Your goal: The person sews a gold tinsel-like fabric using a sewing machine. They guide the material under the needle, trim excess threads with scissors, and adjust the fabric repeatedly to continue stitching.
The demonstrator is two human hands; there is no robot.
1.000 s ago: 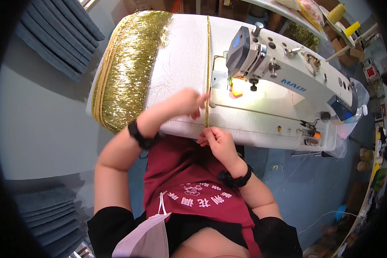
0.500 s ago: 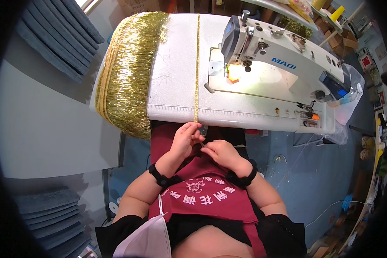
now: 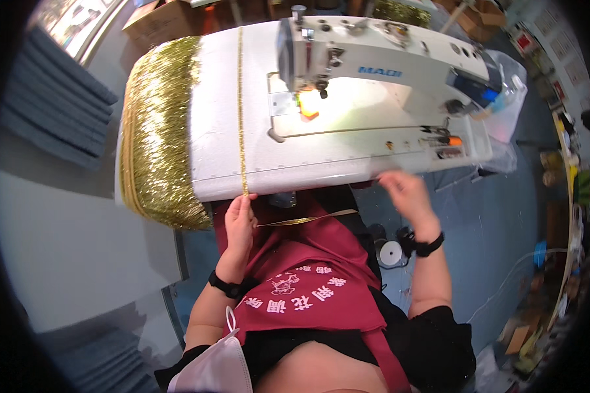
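Note:
My left hand (image 3: 240, 226) is closed in a pinch on a narrow gold ribbon (image 3: 242, 131) at the front edge of the sewing table (image 3: 210, 131). From there the ribbon stretches straight back over the white tabletop. A loose strip (image 3: 295, 221) of gold and pale ribbon runs right from beside that hand, across my lap. Motion smears my right hand (image 3: 408, 200), raised by the table's front edge further right; whether it holds anything is unclear. Gold tinsel fringe (image 3: 160, 124) hangs in a thick bundle over the table's left end. The white sewing machine (image 3: 387, 62) stands on the right, its lamp lit.
Near the table's right end, a small tray (image 3: 447, 152) holds tools, one with an orange part. A clear plastic bag (image 3: 505, 98) hangs beyond it. Blue-grey padded pieces (image 3: 59, 92) hang at the left. A white spool (image 3: 391, 253) sits low, right of my lap.
My hands have parted: the right swung right and upward, while the left stays on the ribbon. A loose ribbon strip now shows across my lap. The view has shifted, moving the table leftward.

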